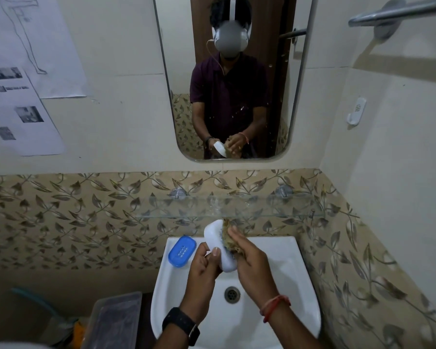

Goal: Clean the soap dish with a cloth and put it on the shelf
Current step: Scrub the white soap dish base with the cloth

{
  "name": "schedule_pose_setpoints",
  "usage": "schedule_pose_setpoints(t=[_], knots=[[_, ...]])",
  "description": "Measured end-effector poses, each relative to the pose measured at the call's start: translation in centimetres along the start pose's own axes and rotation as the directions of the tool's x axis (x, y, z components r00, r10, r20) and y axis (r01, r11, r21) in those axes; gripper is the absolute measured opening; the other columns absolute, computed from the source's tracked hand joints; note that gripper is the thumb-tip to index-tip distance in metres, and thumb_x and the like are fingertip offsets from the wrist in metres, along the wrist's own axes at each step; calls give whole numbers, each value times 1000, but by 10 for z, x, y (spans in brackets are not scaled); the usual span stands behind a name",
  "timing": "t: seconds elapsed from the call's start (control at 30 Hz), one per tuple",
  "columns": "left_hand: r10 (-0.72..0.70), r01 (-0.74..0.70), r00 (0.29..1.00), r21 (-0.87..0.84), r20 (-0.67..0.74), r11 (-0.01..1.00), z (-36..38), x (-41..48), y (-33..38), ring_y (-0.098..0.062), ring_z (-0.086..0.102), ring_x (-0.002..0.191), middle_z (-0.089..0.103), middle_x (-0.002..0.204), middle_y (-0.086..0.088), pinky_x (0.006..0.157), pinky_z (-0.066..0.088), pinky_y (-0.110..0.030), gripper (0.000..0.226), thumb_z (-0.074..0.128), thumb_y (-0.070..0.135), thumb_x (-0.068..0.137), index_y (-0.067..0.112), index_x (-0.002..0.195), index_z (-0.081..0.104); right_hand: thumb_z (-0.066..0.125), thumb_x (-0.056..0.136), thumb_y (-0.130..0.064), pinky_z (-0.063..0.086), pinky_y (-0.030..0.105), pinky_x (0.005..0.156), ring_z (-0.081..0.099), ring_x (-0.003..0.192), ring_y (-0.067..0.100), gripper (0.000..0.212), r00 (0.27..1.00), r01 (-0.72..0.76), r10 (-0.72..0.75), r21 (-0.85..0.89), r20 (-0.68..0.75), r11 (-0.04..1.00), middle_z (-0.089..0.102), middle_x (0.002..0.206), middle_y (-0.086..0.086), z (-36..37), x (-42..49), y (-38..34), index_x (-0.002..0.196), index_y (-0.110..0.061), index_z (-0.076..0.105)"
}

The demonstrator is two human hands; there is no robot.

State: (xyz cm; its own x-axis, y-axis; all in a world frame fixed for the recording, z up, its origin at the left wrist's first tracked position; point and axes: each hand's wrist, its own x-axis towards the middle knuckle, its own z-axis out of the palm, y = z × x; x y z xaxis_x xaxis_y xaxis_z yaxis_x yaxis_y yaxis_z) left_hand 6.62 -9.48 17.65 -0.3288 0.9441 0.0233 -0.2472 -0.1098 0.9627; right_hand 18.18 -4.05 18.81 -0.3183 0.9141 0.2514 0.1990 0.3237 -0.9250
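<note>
My left hand [204,267] grips the near end of a white oval soap dish [215,239], held tilted on edge above the white sink [282,268]. My right hand [248,258] presses a brownish crumpled cloth [229,235] against the dish's inner face. A glass shelf [227,206] runs along the tiled wall just above and behind the dish, with nothing on it.
A blue soap dish tray [182,251] lies on the sink's back left corner. A clear plastic box [116,321] stands left of the sink. The mirror [234,79] hangs above the shelf, a towel rail [398,11] at the upper right, a wall hook [357,110] on the right wall.
</note>
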Motion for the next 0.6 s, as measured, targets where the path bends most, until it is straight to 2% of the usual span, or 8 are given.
schedule_pose_setpoints(t=[0.03, 0.1, 0.17, 0.27, 0.37, 0.43, 0.5, 0.6], knots=[[-7, 7, 1000, 14, 7, 1000, 0, 1, 0, -29, 68, 119, 72, 126, -14, 102, 53, -43, 29, 45, 15, 107, 11, 133, 58, 49, 96, 13, 31, 25, 122, 37, 143, -3, 59, 999, 40, -39, -23, 29, 999, 44, 147, -22, 5, -3, -9, 143, -22, 53], [-18, 18, 1000, 15, -7, 1000, -1, 1, 1, -22, 70, 116, 74, 124, -5, 94, 57, -33, 32, 45, 7, 106, 19, 133, 59, 45, 92, 17, 22, 13, 121, 28, 143, -15, 69, 985, 129, -121, -59, 125, 990, 37, 151, -25, 15, -11, -21, 146, -25, 47], [-21, 21, 999, 7, -35, 1000, -3, 1, 3, -18, 70, 115, 74, 124, -1, 92, 57, -30, 36, 45, 4, 105, 20, 134, 58, 42, 89, 19, 19, 9, 120, 25, 143, -17, 73, 974, 171, -159, -62, 159, 983, 36, 151, -26, 19, -13, -20, 147, -25, 47], [-10, 11, 1000, 24, -12, 1000, -4, -1, 5, -31, 68, 117, 72, 124, -16, 100, 55, -42, 29, 45, 12, 107, 9, 132, 58, 48, 94, 14, 32, 23, 121, 38, 142, -6, 65, 999, 45, -45, -4, 26, 999, 45, 148, -24, 11, -2, -2, 142, -30, 52], [-17, 16, 1000, 16, 8, 1000, -2, -4, 6, -30, 69, 117, 73, 124, -15, 99, 56, -39, 30, 45, 16, 107, 7, 132, 58, 49, 97, 12, 36, 30, 120, 43, 143, 8, 60, 997, -52, 55, 69, -46, 996, 49, 149, -12, 4, 4, 2, 140, -30, 50], [-18, 17, 1000, 23, 22, 1000, -1, -3, 5, -29, 69, 117, 72, 125, -16, 101, 55, -41, 30, 45, 14, 107, 9, 133, 58, 51, 97, 11, 33, 26, 121, 39, 144, 1, 60, 1000, 8, -8, 36, -12, 999, 45, 152, -15, 8, -2, -8, 144, -25, 50], [-27, 26, 1000, 38, 11, 999, -2, -1, 4, -25, 70, 115, 73, 125, -13, 99, 55, -40, 31, 45, 9, 107, 15, 134, 59, 46, 92, 16, 26, 15, 120, 32, 144, -10, 67, 991, 106, -105, -12, 80, 994, 41, 152, -21, 15, -14, -17, 146, -24, 47], [-26, 27, 1000, 46, -17, 999, -5, -2, 1, -20, 70, 115, 74, 124, -5, 93, 58, -32, 36, 46, 3, 105, 18, 134, 59, 41, 86, 20, 21, 9, 119, 28, 145, -12, 77, 972, 174, -164, -46, 166, 984, 39, 153, -22, 17, -20, -10, 147, -26, 47]])
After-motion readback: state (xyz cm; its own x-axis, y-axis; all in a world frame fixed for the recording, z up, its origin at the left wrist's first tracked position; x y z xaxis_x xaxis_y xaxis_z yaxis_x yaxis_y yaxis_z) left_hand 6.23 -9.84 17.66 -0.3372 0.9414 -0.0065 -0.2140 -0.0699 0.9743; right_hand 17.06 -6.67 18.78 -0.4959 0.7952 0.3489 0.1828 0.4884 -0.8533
